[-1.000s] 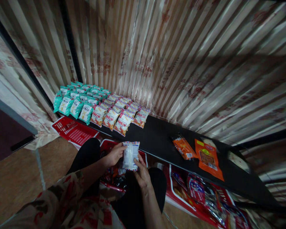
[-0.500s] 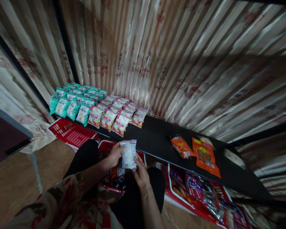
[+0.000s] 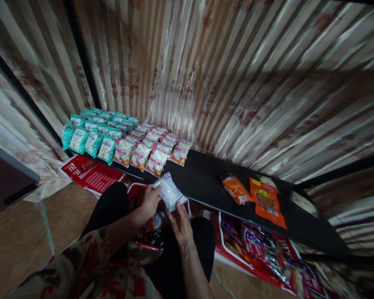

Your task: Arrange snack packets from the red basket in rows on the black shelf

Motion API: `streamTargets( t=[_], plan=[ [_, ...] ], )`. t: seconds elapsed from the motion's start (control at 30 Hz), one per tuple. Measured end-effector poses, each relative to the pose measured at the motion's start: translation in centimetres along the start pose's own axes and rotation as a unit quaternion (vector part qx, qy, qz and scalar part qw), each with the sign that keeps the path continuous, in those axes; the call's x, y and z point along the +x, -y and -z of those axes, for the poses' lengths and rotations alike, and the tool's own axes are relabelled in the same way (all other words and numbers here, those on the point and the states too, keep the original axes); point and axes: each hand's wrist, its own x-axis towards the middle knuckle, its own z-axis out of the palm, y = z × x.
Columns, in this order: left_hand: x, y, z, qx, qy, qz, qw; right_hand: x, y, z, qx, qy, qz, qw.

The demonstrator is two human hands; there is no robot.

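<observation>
A white snack bag [image 3: 170, 192] with red-and-blue striped ends is held tilted above my lap, its plain printed back facing me. My left hand [image 3: 151, 200] is closed on its left edge, with the thumb on the near face. Along the lower edge, the fingers of my right hand [image 3: 180, 224] are against the bag. Just beyond it on the black shelf [image 3: 202, 174] stand several rows of matching shrimp-pictured snack bags [image 3: 157, 160]. Left of those are rows of teal snack bags [image 3: 93, 141].
An orange-and-black packet [image 3: 236, 189] and an orange pouch [image 3: 267, 201] lie on the shelf's right part. Below are a red basket of packets [image 3: 221, 241], another red basket [image 3: 135, 190] between my knees, and a red crate [image 3: 87, 172] at left. A pleated curtain [image 3: 187, 74] hangs behind.
The snack bag has tipped from upright to slanted, its top moving slightly toward the shelf. Both hands stay on it. The view has shifted a little.
</observation>
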Motion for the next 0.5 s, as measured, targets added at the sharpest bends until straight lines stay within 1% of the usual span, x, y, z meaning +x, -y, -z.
streamTargets(
  t=[0.13,0.23,0.37,0.5],
  plan=[
    [-0.3,0.2,-0.1,-0.020,-0.002,-0.011,1.000,-0.5,-0.3,-1.9,0.083,-0.053,0.002,0.995],
    [-0.7,0.3,0.0,-0.017,0.007,-0.019,1.000,-0.4,-0.2,-2.6,0.107,-0.094,0.014,0.990],
    [-1.4,0.1,0.1,-0.001,0.026,-0.031,0.999,0.0,0.0,-2.4,0.104,-0.129,0.028,0.986],
    [-2.1,0.0,0.5,0.029,0.035,-0.027,0.999,0.4,0.1,-1.7,0.095,-0.141,0.034,0.985]
  ],
)
